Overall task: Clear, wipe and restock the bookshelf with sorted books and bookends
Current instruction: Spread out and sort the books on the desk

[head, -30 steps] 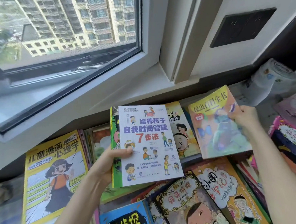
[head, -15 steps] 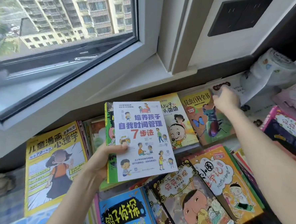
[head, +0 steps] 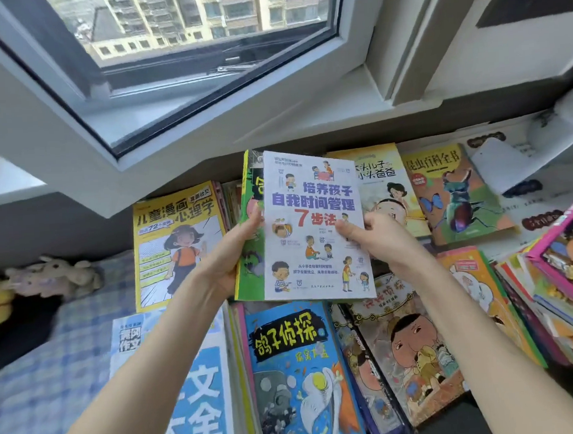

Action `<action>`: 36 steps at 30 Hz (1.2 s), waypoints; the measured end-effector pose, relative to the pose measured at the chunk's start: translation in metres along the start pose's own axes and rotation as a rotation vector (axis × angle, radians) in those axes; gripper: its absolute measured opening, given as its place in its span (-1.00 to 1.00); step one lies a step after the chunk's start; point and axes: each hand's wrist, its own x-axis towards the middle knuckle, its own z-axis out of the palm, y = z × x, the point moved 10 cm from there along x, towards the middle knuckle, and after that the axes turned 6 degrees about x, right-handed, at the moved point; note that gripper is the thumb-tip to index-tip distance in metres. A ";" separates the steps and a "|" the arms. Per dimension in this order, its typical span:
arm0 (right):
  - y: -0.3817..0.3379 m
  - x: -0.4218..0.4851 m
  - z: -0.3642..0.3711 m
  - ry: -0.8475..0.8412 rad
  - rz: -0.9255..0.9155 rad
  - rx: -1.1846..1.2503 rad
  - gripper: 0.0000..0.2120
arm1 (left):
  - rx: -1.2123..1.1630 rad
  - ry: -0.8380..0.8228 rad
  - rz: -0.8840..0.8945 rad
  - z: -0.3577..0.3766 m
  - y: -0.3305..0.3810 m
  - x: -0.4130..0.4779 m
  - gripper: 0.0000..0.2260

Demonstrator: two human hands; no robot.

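The left hand (head: pixel 229 259) and right hand (head: pixel 377 241) were closed on a white illustrated paperback (head: pixel 314 248); the green book (head: pixel 251 252) beneath, perhaps unsupported, might be dropped.

Centre of frame: white book (head: pixel 314 228), cover title in blue "培养孩子 自我时间管理", with "7步法" in red beneath. Left of centre: yellow book (head: pixel 177 257), title "儿童漫画心理学", a blue band with "72" legible, and a corner badge "直面社交". Upper right: insect book (head: pixel 454 193), title "昆虫百科全书" above a beetle. Between the white book and the insect book: yellow-topped book (head: pixel 377 191), partly covered, showing "头儿子" over "小头爸爸". Bottom centre: blue book (head: pixel 297 367), title "鸽子侦探" in yellow on black; the line below it is blurred. Lower left: pale blue book (head: pixel 204 383), "作文" in a dark box, then large white "文" and "全". Lettering on the remaining covers is too blurred to read.
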 end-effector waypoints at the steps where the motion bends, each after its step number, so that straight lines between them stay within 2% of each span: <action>1: 0.003 -0.001 0.003 0.006 0.002 -0.004 -0.74 | 0.012 0.010 -0.011 -0.005 -0.002 -0.006 -0.57; 4: 0.005 -0.010 0.005 0.060 0.006 0.160 -0.83 | 0.011 0.056 -0.014 -0.024 -0.005 -0.024 -0.64; 7: -0.001 -0.024 -0.031 0.260 -0.065 0.251 -0.89 | 0.098 0.088 0.008 -0.042 -0.007 -0.035 -0.58; 9: -0.006 -0.039 -0.072 0.489 -0.137 0.111 -0.91 | 0.150 0.092 0.029 -0.048 -0.006 -0.039 -0.55; 12: -0.018 -0.069 -0.128 0.814 -0.215 -0.285 -0.88 | 0.152 0.102 0.063 -0.047 -0.001 -0.041 -0.62; 14: -0.020 -0.084 -0.157 0.951 -0.181 -0.428 -0.84 | 0.145 0.092 0.086 -0.039 0.005 -0.037 -0.61; 16: -0.017 -0.090 -0.181 1.010 -0.125 -0.440 -0.83 | 0.123 0.092 0.085 -0.032 0.007 -0.030 -0.56; 20: -0.012 -0.081 -0.217 1.036 -0.051 -0.449 -0.79 | 0.141 0.117 0.087 -0.013 0.015 -0.014 -0.47; 23: -0.017 -0.057 -0.235 1.023 -0.035 -0.512 -0.78 | 0.156 0.118 0.159 0.009 0.029 -0.004 -0.78; 25: -0.012 -0.033 -0.246 0.988 -0.011 -0.520 -0.81 | 0.148 0.124 0.171 0.018 0.035 0.001 -0.84; 31: 0.025 0.033 -0.263 0.730 0.010 -0.089 -0.82 | 0.123 0.110 0.142 0.030 0.041 0.023 -0.73; 33: 0.041 0.052 -0.261 0.661 0.061 -0.040 -0.82 | 0.119 0.118 0.141 0.031 0.042 0.030 -0.74; 36: 0.053 0.067 -0.265 0.682 0.075 -0.015 -0.87 | 0.110 0.132 0.138 0.027 0.041 0.038 -0.79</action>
